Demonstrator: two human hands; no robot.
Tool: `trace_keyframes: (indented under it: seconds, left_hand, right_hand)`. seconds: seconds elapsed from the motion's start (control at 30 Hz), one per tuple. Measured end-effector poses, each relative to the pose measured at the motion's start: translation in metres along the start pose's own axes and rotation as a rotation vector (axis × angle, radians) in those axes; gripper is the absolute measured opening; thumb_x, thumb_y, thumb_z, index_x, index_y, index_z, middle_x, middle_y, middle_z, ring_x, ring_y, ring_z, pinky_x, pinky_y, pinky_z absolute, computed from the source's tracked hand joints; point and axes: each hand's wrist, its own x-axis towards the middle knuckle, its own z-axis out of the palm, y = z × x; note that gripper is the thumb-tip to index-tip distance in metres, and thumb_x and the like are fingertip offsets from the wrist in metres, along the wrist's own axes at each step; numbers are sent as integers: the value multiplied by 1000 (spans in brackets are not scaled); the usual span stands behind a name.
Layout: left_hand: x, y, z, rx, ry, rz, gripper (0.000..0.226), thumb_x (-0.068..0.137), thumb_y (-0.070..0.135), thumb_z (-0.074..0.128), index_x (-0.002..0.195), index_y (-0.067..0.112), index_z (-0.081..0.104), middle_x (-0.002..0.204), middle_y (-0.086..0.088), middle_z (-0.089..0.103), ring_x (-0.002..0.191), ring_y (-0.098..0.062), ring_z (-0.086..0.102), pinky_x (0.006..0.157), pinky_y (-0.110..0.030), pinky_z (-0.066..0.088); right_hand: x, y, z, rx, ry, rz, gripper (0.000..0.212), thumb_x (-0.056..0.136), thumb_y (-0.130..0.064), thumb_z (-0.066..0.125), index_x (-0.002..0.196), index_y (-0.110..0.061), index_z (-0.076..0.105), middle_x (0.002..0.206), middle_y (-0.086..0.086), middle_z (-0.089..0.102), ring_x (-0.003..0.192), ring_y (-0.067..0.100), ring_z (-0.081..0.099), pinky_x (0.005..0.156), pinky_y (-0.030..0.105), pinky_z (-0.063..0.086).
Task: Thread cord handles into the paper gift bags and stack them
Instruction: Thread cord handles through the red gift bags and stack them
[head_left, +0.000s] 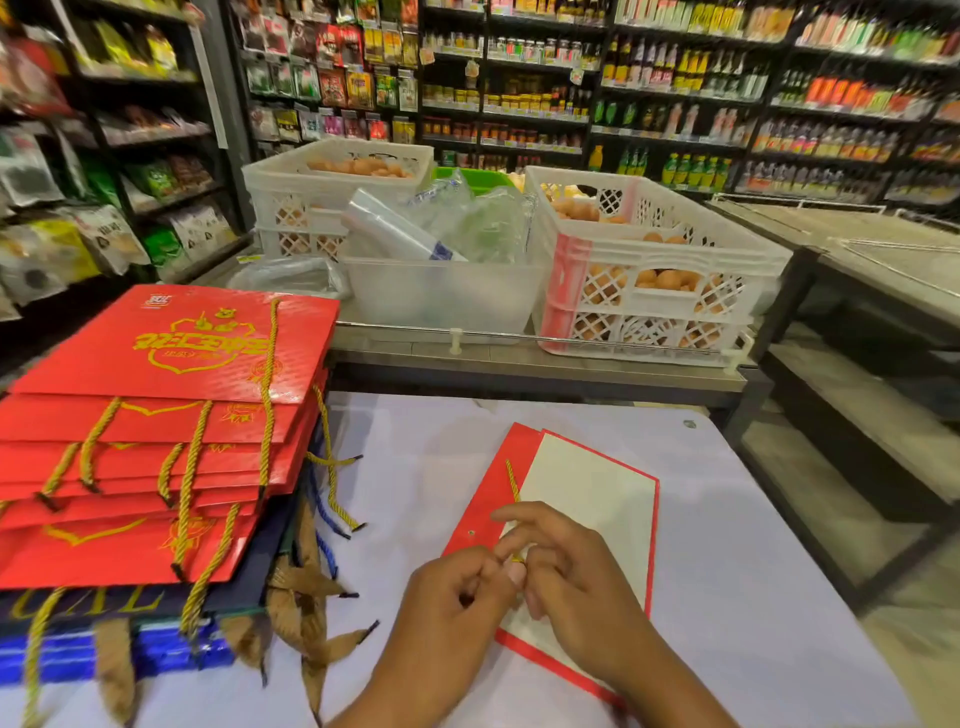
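Flattened red paper gift bag, its cream inner face turned up and edged in red, lay on the pale lavender counter directly under the person's hands, with a small punched hole visible in its red flap just left of the fingers. A twisted yellow cord handle ran up from the fingers across the bag's upper edge. The left hand had its fingers curled, and its grip pinched the cord's lower end at the bag's edge; the right hand touched the left at that same spot, its fingers bent around the cord end while the index finger arched above, and its wrist rested on the bag. To the left, near the counter's edge, rose a stack of finished red gift bags printed with gold emblems, their yellow cords draped over the fronts; these sat on darker blue bags whose brown and blue handles hung toward the front. Beyond the counter, on a grey shelf with a metal rail, stood two white lattice plastic crates holding brown eggs, with a translucent plastic tub of clear bag rolls between them. Store shelves packed with bottles and packets filled the background.
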Motion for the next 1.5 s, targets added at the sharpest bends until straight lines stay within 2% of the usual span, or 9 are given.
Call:
trace_keyframes:
  seconds: [0.13,0.27,0.4,0.5,0.73,0.9,1.1,1.33,1.5]
  left_hand:
    - [8,8,1,-50,37,10,37,97,27,72,62,24,61,55,13,47,57,-6,39,57,-18,32]
    - [15,0,-9,36,183,91,28,99,40,60,79,20,66,67,10,53,64,-7,47,59,-18,35]
    - [26,-19,-19,318,309,75,23,99,11,62,99,32,70,100,18,63,96,-6,60,73,-15,46]
    - [33,-30,-20,470,242,34,28,98,18,62,122,32,67,118,23,61,110,-7,58,91,-34,55]
    - [43,-29,-13,476,312,-88,30,94,16,69,120,32,68,101,16,68,85,-7,65,79,-40,60]
    - [39,-29,-10,528,339,-20,27,96,18,70,122,25,71,105,15,64,87,-6,61,80,-38,58]
    - [31,-25,-8,512,343,8,24,95,17,68,118,24,73,108,15,65,91,-6,63,80,-32,60]
    - [36,-27,-16,327,336,-107,30,91,11,73,118,25,70,86,10,66,74,-8,62,74,-36,58]
    - [28,-20,-12,202,240,-154,28,92,14,73,110,35,67,80,8,66,69,-5,62,65,-21,54]
  right_hand:
    - [0,15,-7,-45,-45,-11,26,96,-19,65,115,-36,71,96,1,72,87,30,69,79,49,58]
    - [13,29,-17,-58,52,-24,11,96,-19,73,89,-28,78,84,-3,70,80,14,64,75,31,50]
    - [20,41,-18,97,59,67,16,92,-12,78,95,-27,79,92,2,76,86,29,68,81,33,54]
    - [20,42,-19,186,86,79,19,87,-8,82,97,-23,79,93,1,77,85,27,71,80,26,56]
    - [14,49,-17,59,103,87,5,95,-27,73,91,-30,74,94,-17,73,93,6,70,78,19,58]
    - [14,51,-19,98,107,93,17,98,-40,58,97,-25,66,86,-8,74,79,17,72,72,23,59]
    - [15,52,-21,137,110,96,18,105,-20,56,103,-25,73,89,-11,77,79,17,72,69,20,58]
    - [18,52,-23,92,130,81,36,106,-5,51,102,-27,80,87,-3,77,74,25,69,65,25,59]
    - [31,47,-33,19,154,156,44,103,2,48,94,-24,81,83,-2,75,70,8,65,59,21,51]
